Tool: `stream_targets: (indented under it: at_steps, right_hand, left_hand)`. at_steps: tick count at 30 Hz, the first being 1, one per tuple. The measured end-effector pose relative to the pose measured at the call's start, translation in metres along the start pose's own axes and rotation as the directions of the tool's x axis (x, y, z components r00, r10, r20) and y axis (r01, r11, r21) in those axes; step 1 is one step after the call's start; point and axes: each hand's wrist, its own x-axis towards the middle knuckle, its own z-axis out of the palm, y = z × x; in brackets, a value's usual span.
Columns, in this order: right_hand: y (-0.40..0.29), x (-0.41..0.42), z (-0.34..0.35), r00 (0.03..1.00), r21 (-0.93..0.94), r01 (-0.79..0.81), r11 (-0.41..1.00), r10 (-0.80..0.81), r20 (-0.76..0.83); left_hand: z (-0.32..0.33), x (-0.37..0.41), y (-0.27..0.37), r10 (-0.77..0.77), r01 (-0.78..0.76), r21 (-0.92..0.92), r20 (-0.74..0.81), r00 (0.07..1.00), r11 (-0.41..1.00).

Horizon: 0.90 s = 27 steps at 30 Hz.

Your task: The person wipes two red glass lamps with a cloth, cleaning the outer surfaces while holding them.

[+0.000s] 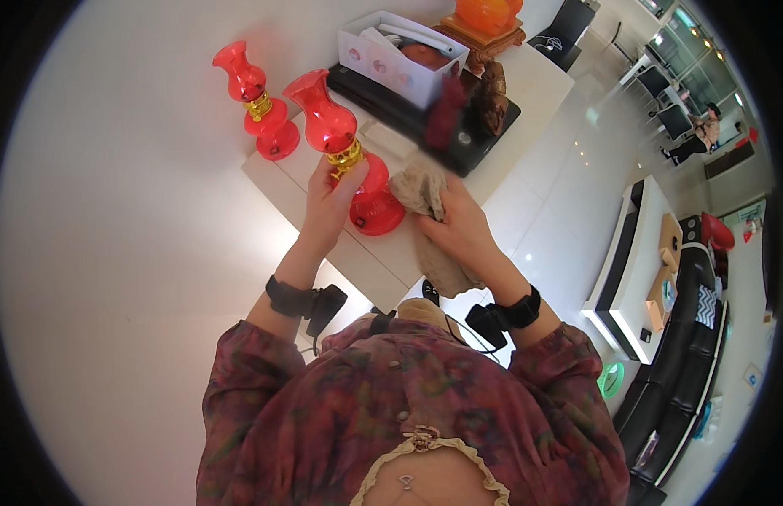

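Note:
My left hand [333,193] grips a red, oil-lamp-shaped lamp [328,120] at its gold-coloured collar. The lamp leans towards the upper left, with its round base [382,215] over the pale cabinet top; whether the base touches the surface I cannot tell. In my right hand [458,218] is a bunched beige cloth [420,190], whose loose end [445,272] hangs down towards me. The bunched part lies right beside the lamp's base. A second, matching red lamp [271,117] stands by the wall at the left.
Behind the lamps, a black laptop [398,117] carries a white box [391,69] of assorted items and a dark brown carving [494,95]. An orange ornament [486,16] rests on a carved wooden stand [480,41]. To the right are a white low table [625,278], a black sofa [660,373] and a seated person [704,133].

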Motion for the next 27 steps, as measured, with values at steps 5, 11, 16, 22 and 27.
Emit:
stream_targets:
  at_steps: [5, 11, 16, 22, 27]
  right_hand:
    - [-0.029, -0.006, 0.000, 0.953, -0.192, 0.300, 0.935, -0.302, 0.018]
    - [-0.022, 0.002, -0.008, 0.950, -0.195, 0.305, 0.932, -0.312, -0.003]
    - [-0.030, 0.002, -0.008, 0.933, -0.223, 0.352, 0.909, -0.360, 0.004]
    - [-0.024, 0.006, -0.008, 0.950, -0.113, 0.312, 0.943, -0.311, 0.019]
    - [-0.005, 0.012, -0.002, 0.967, -0.188, 0.254, 0.949, -0.255, 0.023]
  left_hand:
    - [0.007, 0.000, 0.001, 0.024, -0.024, -0.007, -0.055, 0.998, 1.000]
    - [0.010, 0.006, -0.001, 0.005, -0.004, 0.022, -0.050, 0.999, 1.000]
    - [0.009, 0.010, 0.004, -0.092, 0.088, -0.051, -0.068, 0.993, 0.995]
    - [0.007, 0.009, 0.004, -0.042, 0.040, -0.060, -0.036, 0.998, 0.997]
    - [-0.009, 0.010, 0.022, -0.080, 0.055, 0.117, 0.222, 0.972, 0.992]
